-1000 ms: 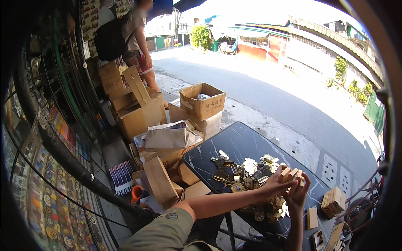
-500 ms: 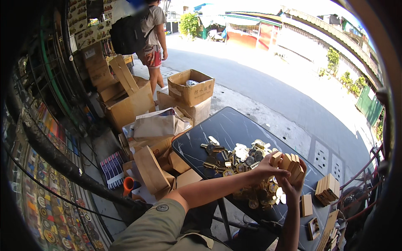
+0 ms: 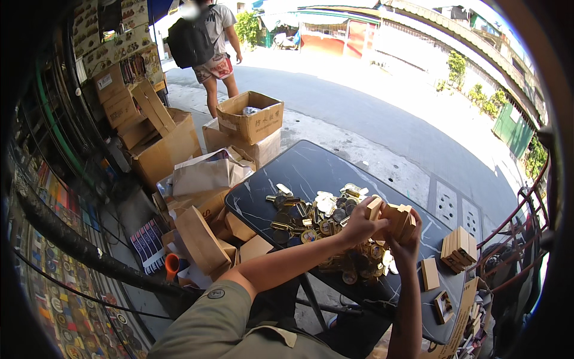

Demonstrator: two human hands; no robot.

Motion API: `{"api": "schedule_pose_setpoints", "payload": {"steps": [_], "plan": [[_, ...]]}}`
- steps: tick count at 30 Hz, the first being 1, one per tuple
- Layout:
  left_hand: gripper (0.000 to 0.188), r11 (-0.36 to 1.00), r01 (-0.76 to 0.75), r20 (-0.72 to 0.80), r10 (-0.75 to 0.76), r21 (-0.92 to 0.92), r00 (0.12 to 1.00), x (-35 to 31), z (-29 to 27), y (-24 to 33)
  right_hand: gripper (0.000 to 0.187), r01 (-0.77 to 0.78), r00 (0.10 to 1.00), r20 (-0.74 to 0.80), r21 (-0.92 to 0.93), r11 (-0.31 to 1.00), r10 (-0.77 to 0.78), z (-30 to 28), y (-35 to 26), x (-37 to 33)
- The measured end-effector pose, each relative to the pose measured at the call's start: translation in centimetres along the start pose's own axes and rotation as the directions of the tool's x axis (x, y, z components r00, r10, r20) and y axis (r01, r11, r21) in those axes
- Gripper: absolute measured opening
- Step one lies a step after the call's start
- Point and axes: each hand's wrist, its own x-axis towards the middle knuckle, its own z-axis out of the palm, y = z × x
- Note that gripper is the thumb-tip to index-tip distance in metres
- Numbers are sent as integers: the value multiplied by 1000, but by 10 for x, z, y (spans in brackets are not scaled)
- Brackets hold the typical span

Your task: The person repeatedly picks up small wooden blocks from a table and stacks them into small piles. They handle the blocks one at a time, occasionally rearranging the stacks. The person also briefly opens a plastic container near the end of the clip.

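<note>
Above the right half of a black marble-patterned table, both my hands are raised together. My left hand is closed on a small tan cardboard box. My right hand grips several more small boxes bunched side by side, and the left fingertips reach against them. Beneath and left of the hands spreads a heap of gold and silver medal-like discs and bars. Close to my right forearm lie a single closed box and an open small box with something dark and gold inside.
A stack of small boxes stands at the table's right edge, above a carton of loose pieces. Large cartons and paper bags crowd the left side. A person with a black backpack stands beyond them near the road.
The whole view has shifted, so the table and cartons sit farther left and higher. My hands keep hold of the small boxes. The person with the backpack has stepped slightly away.
</note>
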Motion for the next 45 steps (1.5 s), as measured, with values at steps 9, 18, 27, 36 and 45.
{"api": "schedule_pose_setpoints", "payload": {"steps": [9,18,27,36,45], "plan": [[27,923,142,162,-88,-357,983,-5,9,-2,92,22,999,27,136,990,-26,13,-6,-7],[29,868,264,253,-167,-421,953,-12,3,-12,82,46,999,26,25,999,-47,3,-7,-3],[52,974,141,187,-108,-175,976,-4,-2,-6,84,114,993,-17,78,990,-113,2,-12,-6],[73,997,-79,59,78,7,995,-2,8,-35,92,141,988,72,-30,990,-138,21,-9,-13],[44,938,230,371,-123,-259,921,2,-9,-6,68,-51,998,37,114,992,47,-11,-2,-5]]}}
